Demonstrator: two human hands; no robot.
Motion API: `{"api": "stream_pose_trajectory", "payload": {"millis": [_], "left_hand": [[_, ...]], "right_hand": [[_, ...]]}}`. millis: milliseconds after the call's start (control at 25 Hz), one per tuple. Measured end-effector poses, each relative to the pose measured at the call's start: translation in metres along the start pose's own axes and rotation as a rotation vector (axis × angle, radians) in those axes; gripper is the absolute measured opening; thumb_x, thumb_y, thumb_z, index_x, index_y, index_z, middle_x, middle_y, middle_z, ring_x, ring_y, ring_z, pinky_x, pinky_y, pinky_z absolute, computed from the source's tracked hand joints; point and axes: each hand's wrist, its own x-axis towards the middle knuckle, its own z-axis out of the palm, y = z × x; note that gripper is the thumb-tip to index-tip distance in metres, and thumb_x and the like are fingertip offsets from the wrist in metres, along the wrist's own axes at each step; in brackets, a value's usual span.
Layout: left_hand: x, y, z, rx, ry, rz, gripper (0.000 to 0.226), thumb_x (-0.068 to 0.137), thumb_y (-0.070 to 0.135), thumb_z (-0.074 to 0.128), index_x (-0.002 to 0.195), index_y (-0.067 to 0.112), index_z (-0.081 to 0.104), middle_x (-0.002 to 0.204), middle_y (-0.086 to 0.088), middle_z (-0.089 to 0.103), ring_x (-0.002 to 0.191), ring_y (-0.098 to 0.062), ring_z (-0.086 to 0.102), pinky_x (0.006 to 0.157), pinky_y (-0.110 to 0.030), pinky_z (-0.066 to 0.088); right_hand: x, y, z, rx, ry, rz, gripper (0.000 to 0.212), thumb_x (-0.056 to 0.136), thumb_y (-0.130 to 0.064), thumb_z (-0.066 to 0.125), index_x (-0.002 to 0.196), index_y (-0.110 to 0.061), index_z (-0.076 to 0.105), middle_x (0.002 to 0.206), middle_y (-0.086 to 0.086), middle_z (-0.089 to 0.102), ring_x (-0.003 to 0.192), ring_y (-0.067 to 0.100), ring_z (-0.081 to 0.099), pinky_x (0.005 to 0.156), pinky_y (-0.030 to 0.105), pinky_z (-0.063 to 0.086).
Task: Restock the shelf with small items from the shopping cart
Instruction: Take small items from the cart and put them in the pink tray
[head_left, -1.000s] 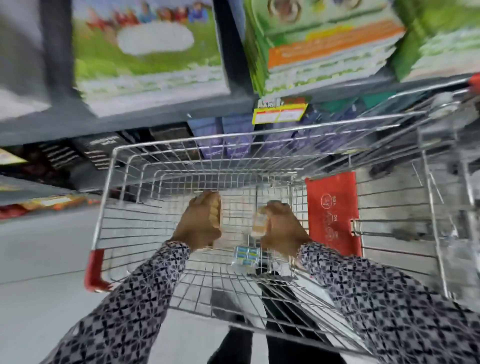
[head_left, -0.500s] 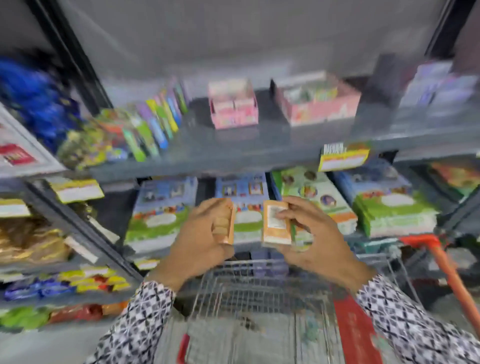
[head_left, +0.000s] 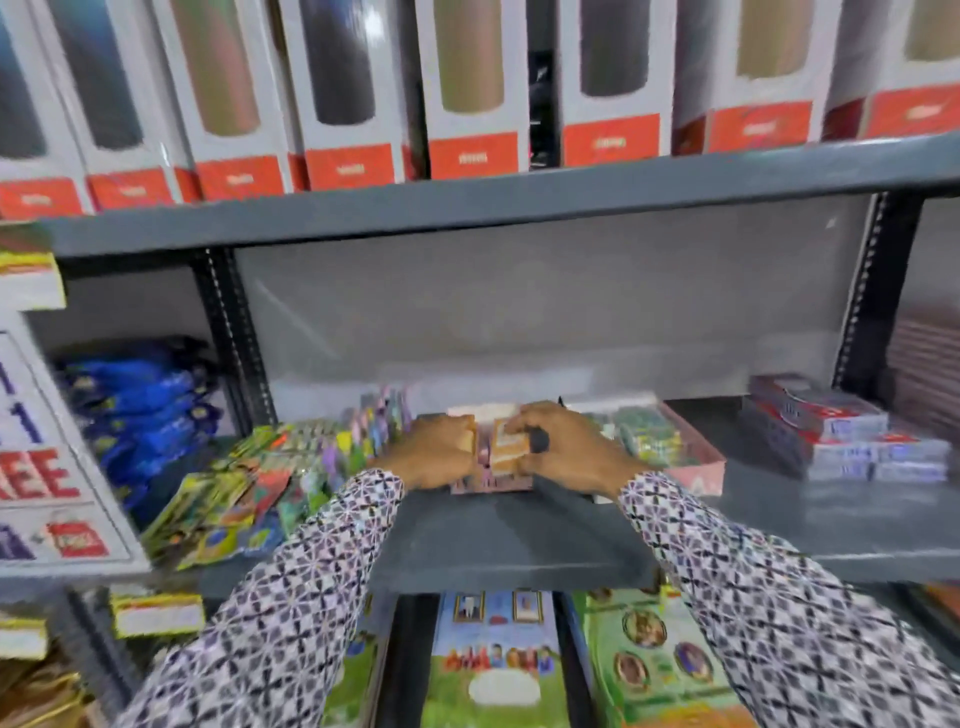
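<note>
Your left hand (head_left: 439, 449) and right hand (head_left: 566, 447), each clamped on a small orange packet (head_left: 506, 447), have risen from the cart to the pink display box (head_left: 491, 483), ready for stocking.

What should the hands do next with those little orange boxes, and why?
Probably lower them into the pink tray and let go. The left hand and right hand each hold a small orange box right over that tray on the shelf, so only the drop seems left.
</note>
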Motion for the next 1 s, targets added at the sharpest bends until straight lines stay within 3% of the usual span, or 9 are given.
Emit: {"api": "stream_pose_trajectory", "payload": {"millis": [120, 240, 360, 440, 520, 560, 720, 880, 1000], "left_hand": [[0.021, -0.019, 0.016, -0.165, 0.026, -0.019, 0.086, 0.077, 0.025, 0.088, 0.153, 0.014, 0.051, 0.164, -0.011, 0.043, 0.155, -0.025, 0.038, 0.123, -0.03, 0.032], [0.021, -0.038, 0.03, -0.238, 0.148, 0.065, 0.087, 0.076, 0.02, 0.093, 0.153, 0.021, 0.053, 0.163, -0.005, 0.044, 0.156, -0.021, 0.034, 0.118, -0.021, 0.023], [0.02, -0.042, 0.035, -0.244, 0.201, 0.087, 0.076, 0.077, 0.017, 0.092, 0.147, 0.016, 0.06, 0.154, -0.003, 0.052, 0.148, -0.02, 0.045, 0.119, -0.019, 0.025], [0.019, -0.041, 0.034, -0.225, 0.202, 0.065, 0.076, 0.079, 0.025, 0.091, 0.148, 0.018, 0.06, 0.157, -0.003, 0.051, 0.149, -0.019, 0.045, 0.122, -0.024, 0.025], [0.018, -0.041, 0.032, -0.192, 0.193, 0.05, 0.076, 0.081, 0.03, 0.089, 0.15, 0.021, 0.057, 0.162, -0.002, 0.047, 0.151, -0.02, 0.041, 0.128, -0.032, 0.024], [0.017, -0.04, 0.031, -0.177, 0.183, 0.044, 0.076, 0.083, 0.031, 0.087, 0.151, 0.023, 0.056, 0.164, -0.001, 0.045, 0.153, -0.021, 0.039, 0.13, -0.035, 0.023], [0.015, -0.04, 0.028, -0.155, 0.152, 0.068, 0.07, 0.093, 0.024, 0.077, 0.156, 0.026, 0.049, 0.17, 0.005, 0.035, 0.158, -0.017, 0.032, 0.126, -0.03, 0.015], [0.011, -0.04, 0.028, -0.14, 0.157, 0.082, 0.065, 0.098, 0.022, 0.072, 0.158, 0.023, 0.046, 0.172, 0.006, 0.031, 0.16, -0.018, 0.027, 0.125, -0.028, 0.008], [0.011, -0.036, 0.03, -0.134, 0.17, 0.076, 0.065, 0.098, 0.024, 0.07, 0.158, 0.024, 0.045, 0.173, 0.006, 0.029, 0.159, -0.019, 0.029, 0.122, -0.025, 0.006]], "right_hand": [[0.01, 0.012, 0.006, -0.04, -0.056, -0.008, 0.052, 0.084, -0.017, 0.076, 0.135, -0.012, 0.065, 0.145, 0.013, 0.06, 0.138, 0.026, 0.052, 0.109, 0.02, 0.031], [0.003, 0.022, 0.014, -0.168, -0.096, -0.048, 0.07, 0.082, -0.04, 0.078, 0.145, -0.019, 0.055, 0.158, 0.006, 0.048, 0.148, 0.021, 0.04, 0.124, 0.034, 0.029], [0.0, 0.016, 0.011, -0.235, 0.037, -0.121, 0.051, 0.089, -0.034, 0.071, 0.136, -0.015, 0.063, 0.139, 0.009, 0.066, 0.132, 0.027, 0.057, 0.113, 0.037, 0.043], [0.002, 0.004, 0.003, -0.176, 0.273, -0.16, 0.035, 0.097, -0.028, 0.059, 0.129, -0.017, 0.066, 0.122, 0.008, 0.074, 0.111, 0.026, 0.066, 0.096, 0.035, 0.049], [0.013, -0.002, -0.007, -0.028, 0.479, -0.119, 0.031, 0.102, -0.029, 0.051, 0.128, -0.018, 0.066, 0.118, 0.005, 0.076, 0.104, 0.022, 0.067, 0.088, 0.03, 0.047], [0.024, 0.0, -0.009, 0.042, 0.483, -0.05, 0.031, 0.104, -0.03, 0.05, 0.127, -0.018, 0.067, 0.119, 0.005, 0.075, 0.106, 0.022, 0.068, 0.089, 0.029, 0.046], [0.062, 0.019, 0.009, 0.062, 0.108, 0.182, 0.025, 0.101, -0.022, 0.055, 0.107, -0.013, 0.078, 0.115, 0.009, 0.077, 0.109, 0.03, 0.07, 0.087, 0.027, 0.046], [0.057, 0.023, 0.033, -0.044, 0.242, 0.128, 0.022, 0.096, -0.021, 0.062, 0.107, -0.015, 0.079, 0.113, 0.009, 0.077, 0.103, 0.027, 0.07, 0.095, 0.034, 0.053], [0.058, 0.023, 0.036, -0.116, 0.306, 0.145, 0.02, 0.094, -0.022, 0.062, 0.093, -0.013, 0.08, 0.098, 0.012, 0.075, 0.09, 0.03, 0.07, 0.083, 0.04, 0.058]]}}
